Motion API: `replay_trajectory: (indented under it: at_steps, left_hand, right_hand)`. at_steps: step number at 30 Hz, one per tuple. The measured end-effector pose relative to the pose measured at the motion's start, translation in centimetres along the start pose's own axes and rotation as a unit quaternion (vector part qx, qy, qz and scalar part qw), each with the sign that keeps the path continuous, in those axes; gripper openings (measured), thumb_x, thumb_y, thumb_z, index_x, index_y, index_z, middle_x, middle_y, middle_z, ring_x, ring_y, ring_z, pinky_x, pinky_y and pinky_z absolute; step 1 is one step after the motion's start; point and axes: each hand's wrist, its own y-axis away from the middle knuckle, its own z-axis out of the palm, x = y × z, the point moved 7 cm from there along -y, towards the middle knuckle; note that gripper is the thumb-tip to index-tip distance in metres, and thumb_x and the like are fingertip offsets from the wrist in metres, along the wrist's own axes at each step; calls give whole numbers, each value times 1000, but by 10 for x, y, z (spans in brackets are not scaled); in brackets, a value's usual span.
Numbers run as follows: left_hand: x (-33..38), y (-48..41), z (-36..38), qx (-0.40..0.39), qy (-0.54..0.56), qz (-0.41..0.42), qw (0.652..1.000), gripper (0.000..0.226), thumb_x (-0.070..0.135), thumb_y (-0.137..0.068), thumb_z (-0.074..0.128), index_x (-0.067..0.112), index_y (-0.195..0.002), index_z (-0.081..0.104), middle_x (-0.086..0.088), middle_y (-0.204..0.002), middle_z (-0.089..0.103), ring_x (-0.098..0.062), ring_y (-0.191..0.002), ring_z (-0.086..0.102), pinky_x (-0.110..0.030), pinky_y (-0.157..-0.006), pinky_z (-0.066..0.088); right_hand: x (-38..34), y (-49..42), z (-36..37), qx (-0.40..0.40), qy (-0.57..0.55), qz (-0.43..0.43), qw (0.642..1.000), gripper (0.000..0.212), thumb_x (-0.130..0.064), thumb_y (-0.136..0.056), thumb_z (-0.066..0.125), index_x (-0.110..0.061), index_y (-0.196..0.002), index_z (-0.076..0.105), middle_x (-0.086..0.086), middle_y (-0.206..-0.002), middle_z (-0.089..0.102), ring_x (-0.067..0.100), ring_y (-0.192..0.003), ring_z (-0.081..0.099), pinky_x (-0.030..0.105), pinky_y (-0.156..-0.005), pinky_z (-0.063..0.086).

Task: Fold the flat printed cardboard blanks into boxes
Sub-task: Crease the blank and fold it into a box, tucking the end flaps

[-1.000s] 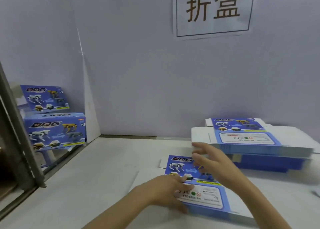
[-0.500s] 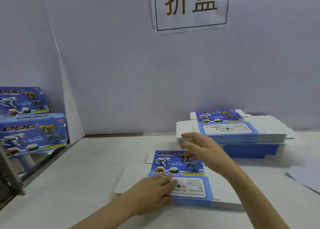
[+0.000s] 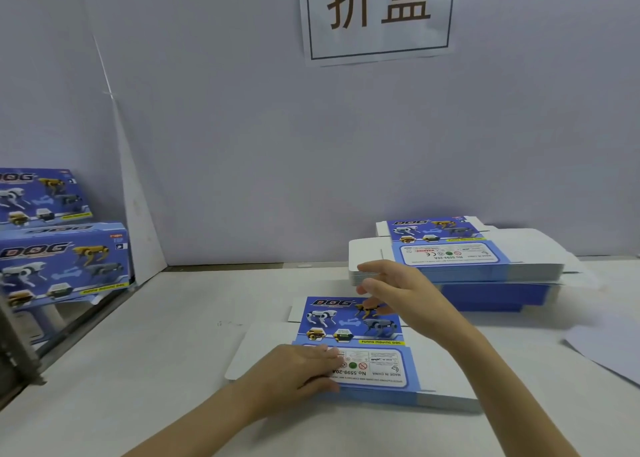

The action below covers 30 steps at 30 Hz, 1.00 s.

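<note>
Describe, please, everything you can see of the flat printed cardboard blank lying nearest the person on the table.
The flat blue-and-white printed cardboard blank lies flat on the pale table, in front of the taller stack of blanks. Its far panel shows "DOG" and robot dogs; the near panel carries a white label reading "No.5599-20A". Plain white flaps extend left and right. It seems to top a thin pile. The left hand presses its near left part; the right hand hovers over its far edge, fingers spread.

Even, soft bluish light; faint shadows, slightly soft focus, wide-angle bending at the edges
</note>
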Motion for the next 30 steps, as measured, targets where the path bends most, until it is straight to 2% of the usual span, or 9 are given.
replay_trajectory:
  at_steps: [6, 10, 12, 15, 17, 21, 24, 27, 30]
  left_hand:
    - [7, 2, -2, 25, -73, -13, 997, 47, 46, -103, 28, 27, -145, 34, 2, -151, 41, -15, -132, 45, -30, -101, 43]
    - [34, 10, -24, 132, -190, 83, 969, 64, 39, -67, 85, 22, -119, 52, 8, -100, 73, -1, -77, 68, -13, -51, 50]
    - [32, 13, -57, 234, -157, 107, 953, 70, 23, -58, 91, 17, -113, 48, 6, -87, 73, -4, -64, 66, -15, -45, 47]
    - [24, 26, -129, 400, -116, 81, 906, 23, 23, -99, 53, 9, -116, 49, -2, -72, 69, -7, -47, 59, -11, -47, 47]
    - [17, 41, -169, 513, -43, 19, 857, 44, 37, -105, 28, 2, -110, 54, 1, -67, 64, -8, -42, 52, -3, -50, 41]
    - [12, 41, -186, 583, 264, -30, 768, 36, 35, -100, 33, 12, -119, 53, 15, -95, 63, 7, -85, 62, -1, -58, 43]
    - [15, 28, -177, 556, 365, -57, 745, 47, 37, -92, 36, 36, -140, 35, 35, -132, 47, 16, -121, 44, -3, -86, 44]
    - [14, 17, -164, 520, 414, -82, 743, 53, 42, -88, 38, 51, -138, 22, 34, -139, 37, 25, -122, 34, 0, -96, 35]
    - [9, 8, -150, 479, 458, -82, 745, 57, 43, -87, 39, 51, -140, 19, 29, -141, 40, 22, -121, 39, -2, -92, 40]
  right_hand:
    - [0, 1, 0, -2, 3, 4, 1000, 29, -24, -98, 51, -23, -127, 53, -13, -96, 66, 6, -89, 68, 20, -76, 56]
    - [-14, 9, -11, 41, 14, -19, 999, 28, -21, -97, 53, -20, -125, 57, -12, -95, 68, 7, -90, 67, 24, -84, 55]
    - [-37, 20, -39, 172, 66, -93, 979, 27, -19, -96, 55, -21, -123, 60, -13, -101, 66, 7, -97, 63, 15, -84, 48]
    - [-79, 58, -86, 388, 31, -223, 894, 30, -19, -92, 54, -30, -119, 59, -14, -109, 63, -2, -100, 58, 7, -87, 40]
    - [-85, 70, -101, 432, -42, -234, 870, 34, -22, -88, 49, -33, -119, 57, -14, -111, 65, -3, -102, 59, 6, -86, 42]
    - [-62, 46, -77, 337, -17, -63, 939, 41, -25, -98, 51, -24, -138, 44, -3, -140, 50, 8, -124, 49, 27, -102, 42]
    - [-57, 37, -58, 286, -128, -69, 947, 17, -19, -97, 51, -26, -112, 53, -9, -108, 65, -6, -85, 61, 15, -64, 52]
    - [-50, 35, -59, 293, -165, -80, 938, 15, -18, -94, 56, -25, -108, 55, -13, -91, 67, -4, -78, 63, 13, -55, 50]
    - [-41, 31, -56, 292, -148, -50, 944, 28, -28, -88, 63, -28, -115, 55, -14, -99, 67, 8, -93, 65, 32, -76, 57]
